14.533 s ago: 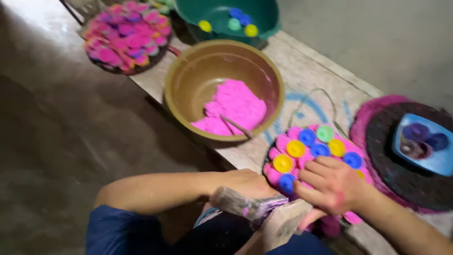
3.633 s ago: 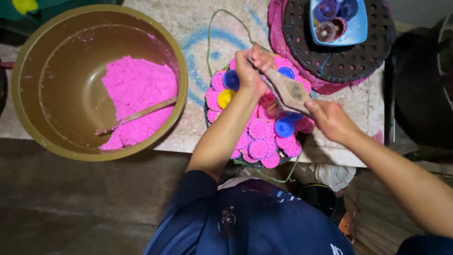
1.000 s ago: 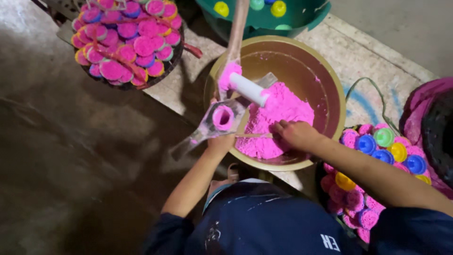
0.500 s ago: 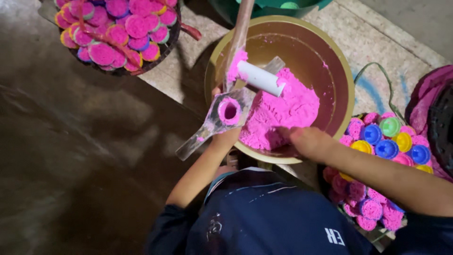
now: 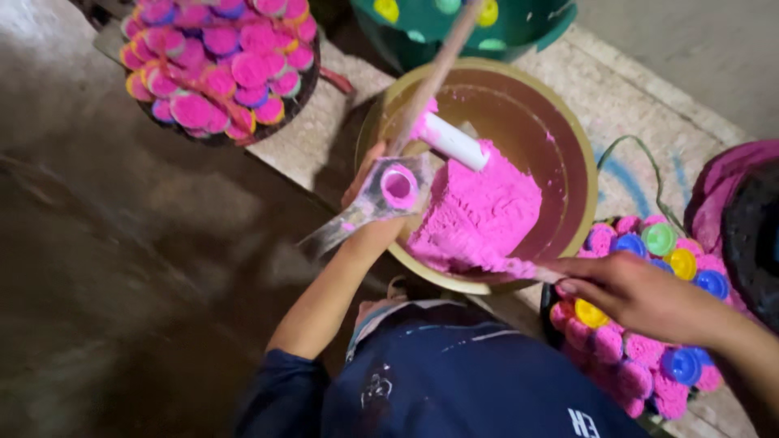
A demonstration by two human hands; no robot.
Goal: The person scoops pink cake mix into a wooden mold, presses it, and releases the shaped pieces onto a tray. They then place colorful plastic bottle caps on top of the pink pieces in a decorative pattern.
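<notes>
We note the left hand gripping a metal mould packed with pink powder at the bowl's nine o'clock rim. Our right hand, at five o'clock, pinches a powder-coated stick.

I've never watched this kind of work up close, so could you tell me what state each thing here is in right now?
Brown bowl: part full of pink powder.
Metal mould: in left hand, cup packed pink.
White tube: lying on the powder.
Thin stick: pinched by right hand, pink-coated.
Near tray of caps: many filled pink.
Far tray: heaped with filled caps.
</notes>
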